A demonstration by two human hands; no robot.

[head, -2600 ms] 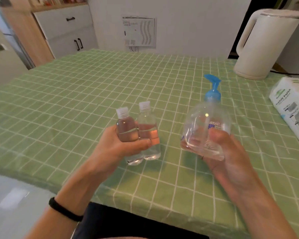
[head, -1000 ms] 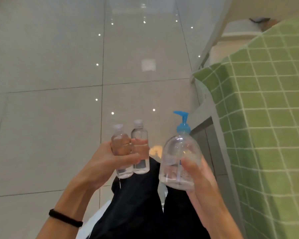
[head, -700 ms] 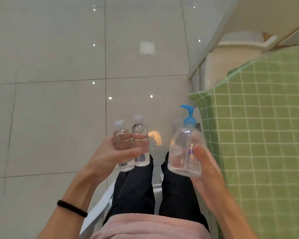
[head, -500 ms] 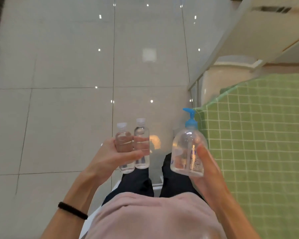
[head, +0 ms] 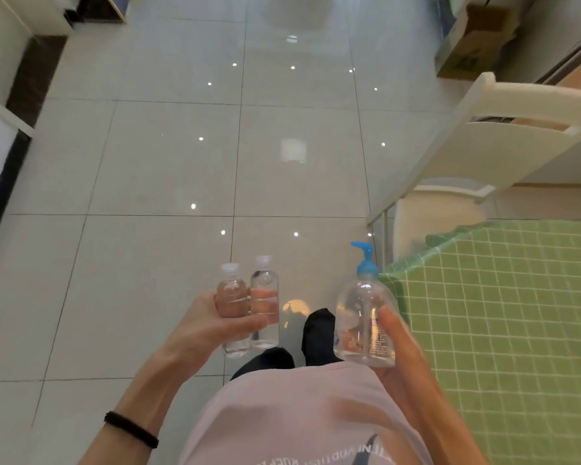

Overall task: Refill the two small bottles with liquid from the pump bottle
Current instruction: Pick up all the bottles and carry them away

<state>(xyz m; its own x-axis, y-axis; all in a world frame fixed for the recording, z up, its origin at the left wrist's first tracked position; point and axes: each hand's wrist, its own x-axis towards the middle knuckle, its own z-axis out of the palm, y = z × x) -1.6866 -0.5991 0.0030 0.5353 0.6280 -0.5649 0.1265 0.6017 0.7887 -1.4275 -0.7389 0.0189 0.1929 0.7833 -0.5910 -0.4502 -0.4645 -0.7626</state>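
Floor [head: 148, 169]; two bottles [head: 265, 290], one pump bottle [head: 358, 307]

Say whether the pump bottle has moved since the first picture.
Yes. The pump bottle, in the right hand, has left the green table; it is now left of its corner, over the floor.

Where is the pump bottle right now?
Head view, lower right of centre: the pump bottle is held upright in the right hand, just left of the corner of the green table. The left hand holds the two small bottles to its left.
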